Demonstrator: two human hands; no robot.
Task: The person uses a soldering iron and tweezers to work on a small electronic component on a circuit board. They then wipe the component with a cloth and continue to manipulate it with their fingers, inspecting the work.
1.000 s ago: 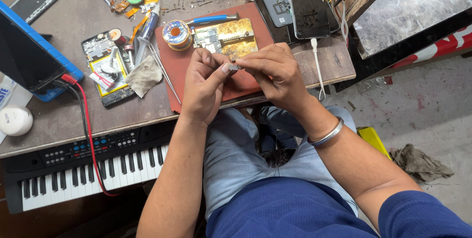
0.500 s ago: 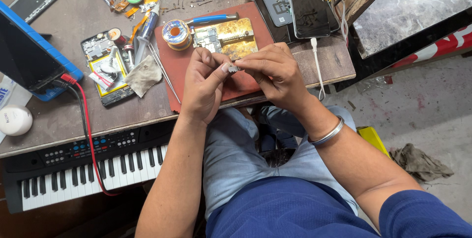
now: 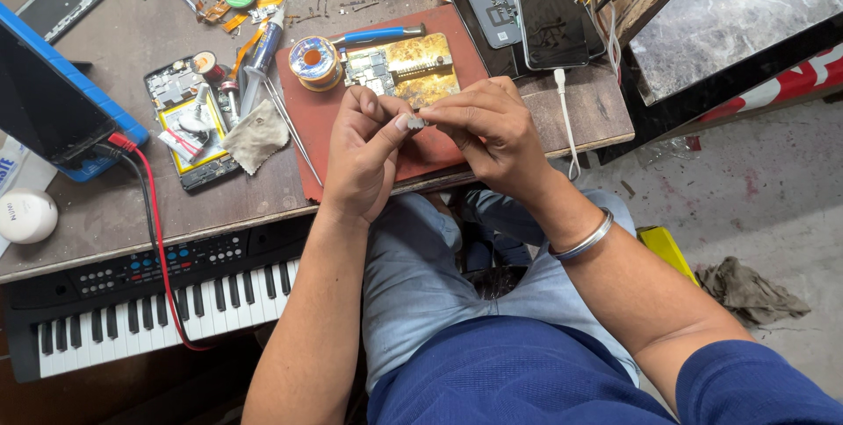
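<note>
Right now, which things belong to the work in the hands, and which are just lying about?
In hand:
small grey part, pinched between left hand and right hand
red mat beneath
circuit board
solder spool

Lying about:
keyboard
cloth
opened phone
white puck

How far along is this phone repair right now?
Done: the opened phone lies stripped on the bench. In hand: left hand and right hand pinch a small metal part between them. Left: the circuit board sits on the red mat, unfitted.

Matt red mat (image 3: 307, 140), shiny metal bangle (image 3: 581, 241) (smooth), rough cloth (image 3: 256, 137).
</note>
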